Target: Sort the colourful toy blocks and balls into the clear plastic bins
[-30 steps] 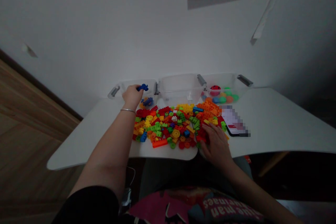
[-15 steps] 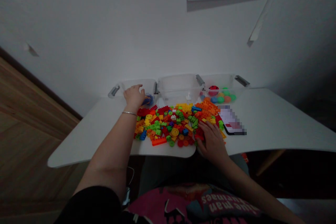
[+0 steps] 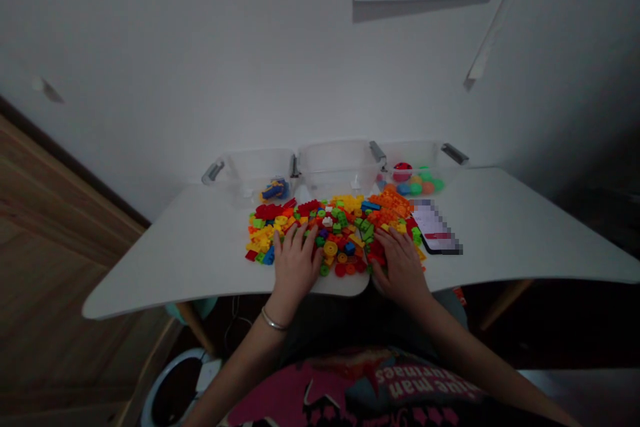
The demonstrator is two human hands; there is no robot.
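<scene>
A spread of colourful toy building bricks (image 3: 331, 249) covers the front middle of the white table. Over its left half lies my left hand (image 3: 296, 263), fingers spread on the bricks. My right hand (image 3: 403, 267) rests at the pile's right front, fingers stretched out beside red bricks (image 3: 376, 252). Neither hand visibly holds a brick; what lies beneath the palms is hidden. Behind the pile, the left clear bin (image 3: 260, 163) contains blue and orange pieces (image 3: 275, 189). The middle clear bin (image 3: 337, 160) stands beside it.
The right clear bin (image 3: 420, 150) holds several coloured balls (image 3: 416, 187) and a red ball with dark spots (image 3: 402, 171). A phone (image 3: 436, 230) lies on the white table (image 3: 520, 227), right of the bricks. A wall rises directly behind the bins.
My left hand has come back from the left bin toward me and down onto the bricks. My right hand stays in about the same place. The view has shifted slightly.
</scene>
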